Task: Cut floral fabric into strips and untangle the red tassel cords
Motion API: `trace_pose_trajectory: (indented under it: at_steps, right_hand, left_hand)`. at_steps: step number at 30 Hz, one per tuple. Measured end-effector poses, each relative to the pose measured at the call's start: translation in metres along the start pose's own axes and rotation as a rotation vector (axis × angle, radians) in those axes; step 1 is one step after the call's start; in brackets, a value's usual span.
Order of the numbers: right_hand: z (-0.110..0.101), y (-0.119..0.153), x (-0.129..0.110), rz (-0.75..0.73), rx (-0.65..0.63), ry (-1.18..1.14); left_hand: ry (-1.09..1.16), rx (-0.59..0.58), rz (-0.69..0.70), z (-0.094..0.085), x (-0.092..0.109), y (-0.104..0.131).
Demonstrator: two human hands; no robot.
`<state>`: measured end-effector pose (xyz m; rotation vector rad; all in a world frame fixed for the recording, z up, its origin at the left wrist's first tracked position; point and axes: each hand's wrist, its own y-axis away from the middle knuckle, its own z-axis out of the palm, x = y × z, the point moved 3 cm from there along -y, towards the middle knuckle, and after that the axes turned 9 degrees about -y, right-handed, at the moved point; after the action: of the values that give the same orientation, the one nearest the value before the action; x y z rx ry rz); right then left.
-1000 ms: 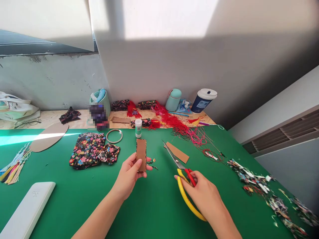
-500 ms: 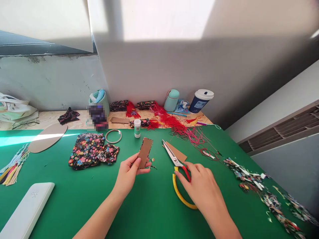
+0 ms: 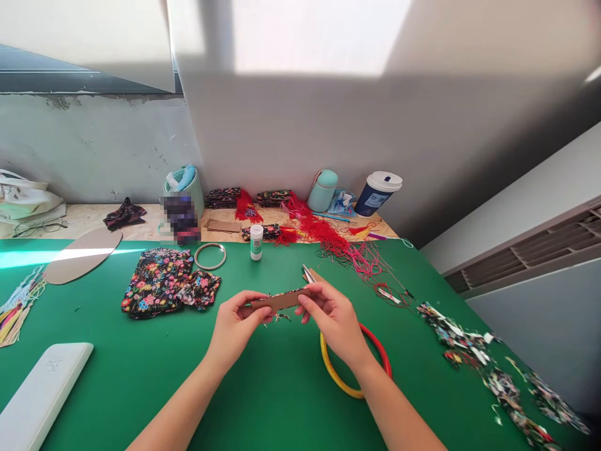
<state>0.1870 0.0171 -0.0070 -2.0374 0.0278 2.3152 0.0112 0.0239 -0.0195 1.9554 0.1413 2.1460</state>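
Between both hands I hold a narrow brown cardboard strip (image 3: 284, 300), lying nearly level, with dark floral fabric along its far edge. My left hand (image 3: 237, 322) pinches its left end, and my right hand (image 3: 331, 316) grips the right end between thumb and fingers. Small fabric scraps (image 3: 282, 317) lie on the mat just below the strip. Scissors (image 3: 335, 382) with one yellow and one red handle rest under my right hand and wrist, which hide their middle. Their blade tips show beyond my fingers, over another piece of brown cardboard (image 3: 318, 274).
A white glue stick (image 3: 256, 243), a metal ring (image 3: 210, 257) and folded floral fabric (image 3: 157, 283) stand or lie ahead on the green mat (image 3: 263, 401). Red tassels (image 3: 323, 232) and a paper cup (image 3: 378, 194) are at the back. Fabric scraps (image 3: 462, 335) lie right, a white power bank (image 3: 47, 394) left.
My right hand has left the scissors on the mat and taken the strip's right end. The strip has turned from upright to nearly level.
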Motion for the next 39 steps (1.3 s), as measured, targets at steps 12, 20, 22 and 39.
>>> trace_pose_trajectory:
  at_steps: [12,20,22,39]
  right_hand:
    - [0.002,0.008,0.005,0.004,0.036,0.000]
    - [0.003,0.005,0.012,0.029,0.065,-0.095]
    - [0.005,0.007,0.012,0.042,0.067,-0.116]
    - [0.010,0.008,0.016,0.068,0.075,-0.185]
  left_hand:
    - [-0.168,0.113,0.072,-0.006,0.004,-0.001]
    - [-0.206,0.114,0.118,-0.006,0.006,0.002]
    - [-0.217,0.144,0.128,-0.006,0.006,0.002]
    - [-0.147,0.176,0.157,-0.005,0.003,0.001]
